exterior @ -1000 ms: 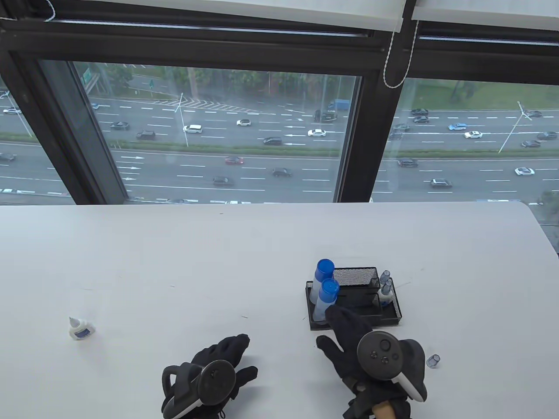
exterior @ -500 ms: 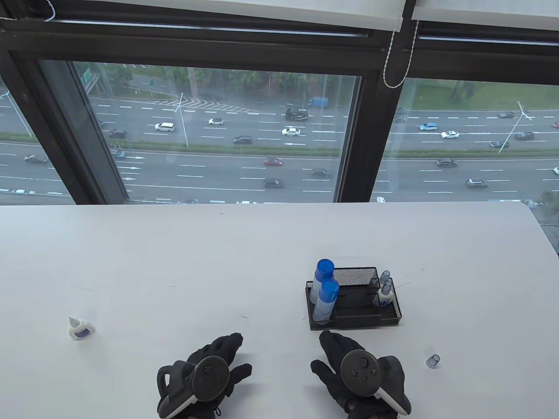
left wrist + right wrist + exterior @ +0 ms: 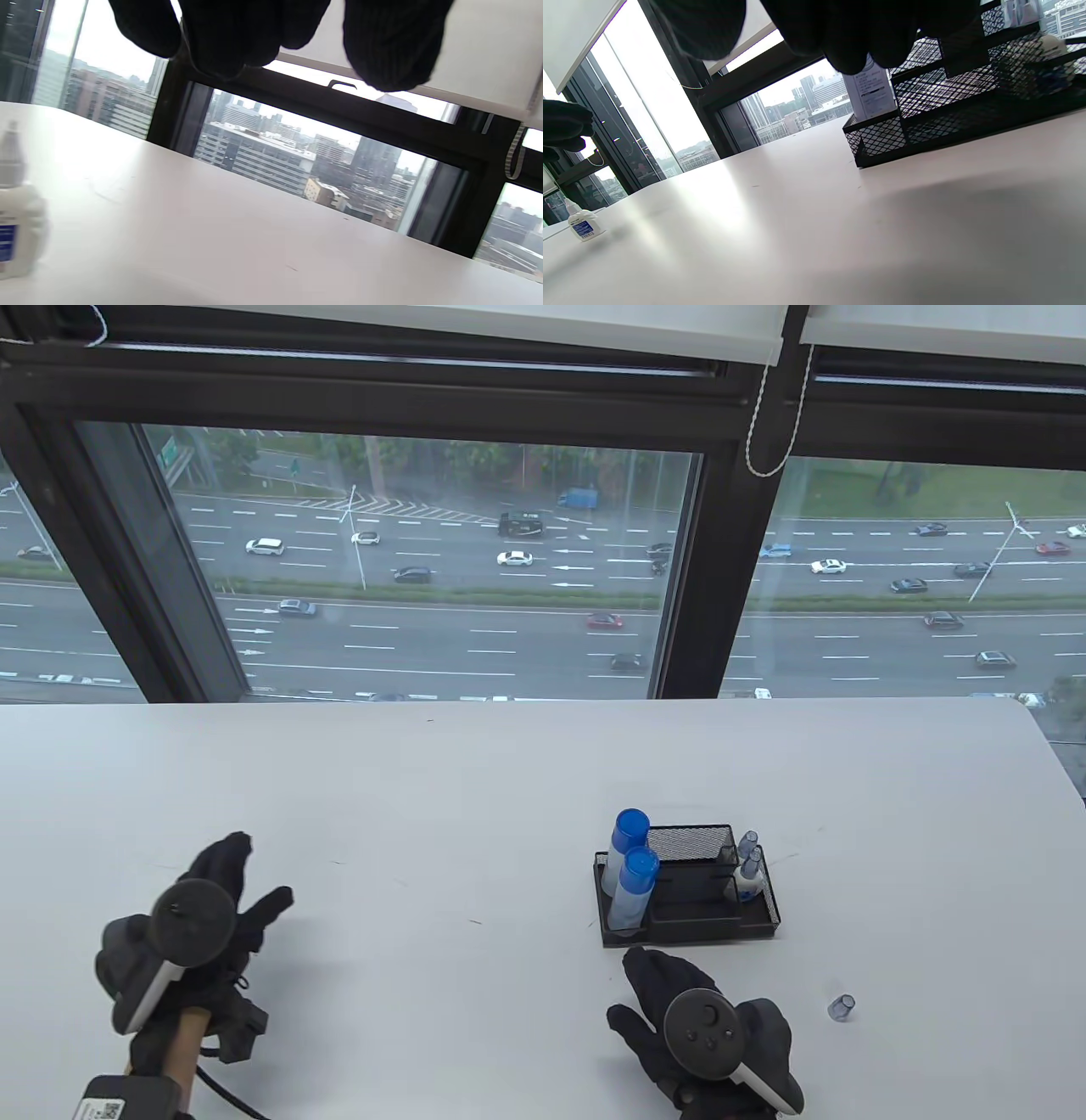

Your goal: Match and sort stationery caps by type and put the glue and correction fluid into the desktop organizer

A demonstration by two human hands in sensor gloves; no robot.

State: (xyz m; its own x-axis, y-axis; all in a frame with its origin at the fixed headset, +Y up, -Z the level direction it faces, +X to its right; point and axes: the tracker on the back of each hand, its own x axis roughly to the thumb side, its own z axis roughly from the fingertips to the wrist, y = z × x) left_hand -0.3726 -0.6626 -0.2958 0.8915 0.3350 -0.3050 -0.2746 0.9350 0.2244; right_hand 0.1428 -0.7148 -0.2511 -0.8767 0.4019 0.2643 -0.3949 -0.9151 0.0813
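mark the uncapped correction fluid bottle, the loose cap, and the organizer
correction fluid bottle (image 3: 583,226): right wrist view, on its blue label
loose clear cap (image 3: 841,1007): table view, on its side wall
mesh organizer (image 3: 687,929): table view, on its front wall

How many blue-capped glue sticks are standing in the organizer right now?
2. Both stand in the left end of the black mesh organizer: the rear glue stick toward the window, the front glue stick just nearer the hands. No others show, though mesh walls could hide a shorter one.
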